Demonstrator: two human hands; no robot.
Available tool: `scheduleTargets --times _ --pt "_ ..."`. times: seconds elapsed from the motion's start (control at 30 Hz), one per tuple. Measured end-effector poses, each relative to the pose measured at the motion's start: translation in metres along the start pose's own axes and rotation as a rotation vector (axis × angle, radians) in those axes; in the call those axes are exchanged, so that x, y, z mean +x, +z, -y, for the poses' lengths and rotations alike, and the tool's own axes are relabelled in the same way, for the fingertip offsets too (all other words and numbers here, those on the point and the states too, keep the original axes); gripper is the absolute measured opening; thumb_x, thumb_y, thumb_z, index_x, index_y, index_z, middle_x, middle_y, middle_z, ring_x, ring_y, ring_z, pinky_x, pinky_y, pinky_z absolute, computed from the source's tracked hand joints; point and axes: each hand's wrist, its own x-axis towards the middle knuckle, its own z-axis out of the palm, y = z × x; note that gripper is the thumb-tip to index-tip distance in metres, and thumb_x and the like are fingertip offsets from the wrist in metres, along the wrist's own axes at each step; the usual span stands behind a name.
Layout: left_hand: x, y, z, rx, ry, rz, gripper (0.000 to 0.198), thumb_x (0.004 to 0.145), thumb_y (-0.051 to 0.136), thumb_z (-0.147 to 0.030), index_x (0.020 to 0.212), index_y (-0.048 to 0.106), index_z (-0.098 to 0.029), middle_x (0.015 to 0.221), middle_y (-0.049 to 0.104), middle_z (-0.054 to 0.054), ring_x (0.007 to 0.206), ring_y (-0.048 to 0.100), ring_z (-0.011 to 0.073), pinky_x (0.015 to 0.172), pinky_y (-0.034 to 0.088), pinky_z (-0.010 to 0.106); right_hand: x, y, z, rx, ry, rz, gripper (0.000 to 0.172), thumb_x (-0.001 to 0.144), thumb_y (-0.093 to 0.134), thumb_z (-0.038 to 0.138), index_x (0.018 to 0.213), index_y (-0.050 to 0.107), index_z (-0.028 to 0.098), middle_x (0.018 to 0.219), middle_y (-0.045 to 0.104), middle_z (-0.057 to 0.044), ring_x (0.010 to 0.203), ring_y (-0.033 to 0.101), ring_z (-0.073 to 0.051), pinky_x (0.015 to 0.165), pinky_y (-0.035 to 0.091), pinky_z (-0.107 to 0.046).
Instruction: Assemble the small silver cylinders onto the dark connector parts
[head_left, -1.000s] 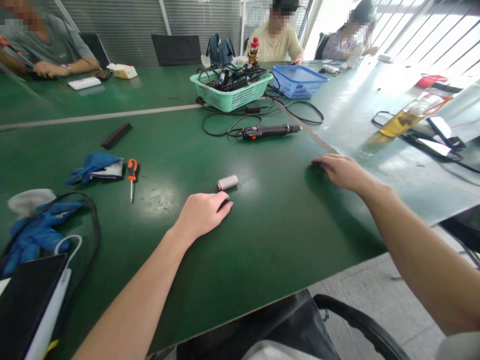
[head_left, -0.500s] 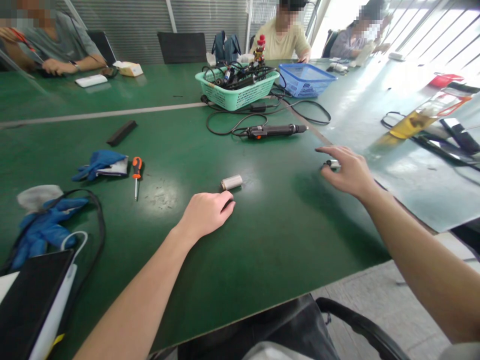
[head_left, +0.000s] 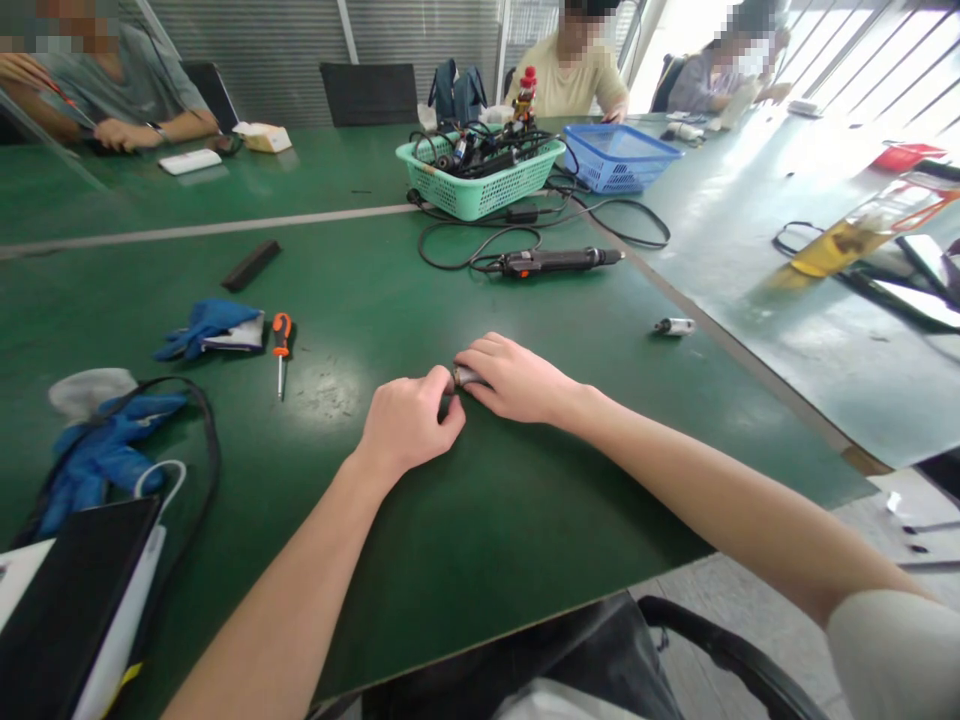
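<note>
My right hand (head_left: 516, 380) is closed over a small silver metal cylinder (head_left: 468, 376), whose left end shows beyond the fingers. Close against it on the left, my left hand (head_left: 411, 422) rests on the green table with its fingers curled. Something dark shows between its thumb and forefinger, too hidden to name. Another small silver cylinder with a black end (head_left: 675, 327) lies apart on the right, near the table seam. Beyond the hands lies a black electric screwdriver (head_left: 559, 262) with its cable. An orange-and-black hand screwdriver (head_left: 281, 350) lies to the left.
Blue gloves (head_left: 214, 325), a black bar (head_left: 251, 265) and a dark-screened device (head_left: 82, 590) lie left. A green basket (head_left: 480, 190) of tools and a blue basket (head_left: 622, 160) stand at the back. A bottle of yellow liquid (head_left: 847, 240) lies right. Other people sit across the table.
My right hand has moved left from the black-ended cylinder, leaving it on the table, and has taken hold of the silver cylinder beside my left hand. My left hand has barely moved.
</note>
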Motion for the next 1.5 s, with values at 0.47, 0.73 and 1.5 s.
scheduleTargets --times 0.47,0.73,1.5 --pt "0.007 0.003 0.001 -0.019 0.128 0.102 0.022 0.092 0.047 -0.035 0.099 0.062 -0.021 0.079 0.071 0.004 0.066 0.064 0.0199 0.059 0.040 0.031 -0.042 0.010 0.007 0.195 0.031 -0.100 0.030 0.098 0.049 0.022 0.127 0.057 0.018 0.117 0.065 -0.013 0.112 0.057 -0.028 0.099 0.049 -0.047" --pt "0.007 0.002 0.000 -0.041 0.123 0.104 0.019 0.092 0.048 -0.034 0.096 0.061 -0.020 0.079 0.070 0.004 0.063 0.062 0.0181 0.058 0.038 0.030 -0.043 0.009 0.007 0.186 -0.012 -0.102 0.032 0.099 0.046 0.021 0.129 0.056 0.015 0.119 0.064 -0.014 0.114 0.056 -0.027 0.102 0.049 -0.045" --pt "0.007 0.006 0.000 -0.046 0.121 0.125 0.022 0.094 0.047 -0.036 0.101 0.061 -0.020 0.080 0.069 0.004 0.064 0.061 0.0174 0.059 0.036 0.029 -0.045 0.011 0.004 0.173 0.005 -0.121 0.030 0.099 0.053 0.028 0.126 0.058 0.017 0.112 0.065 -0.013 0.107 0.058 -0.027 0.096 0.051 -0.046"
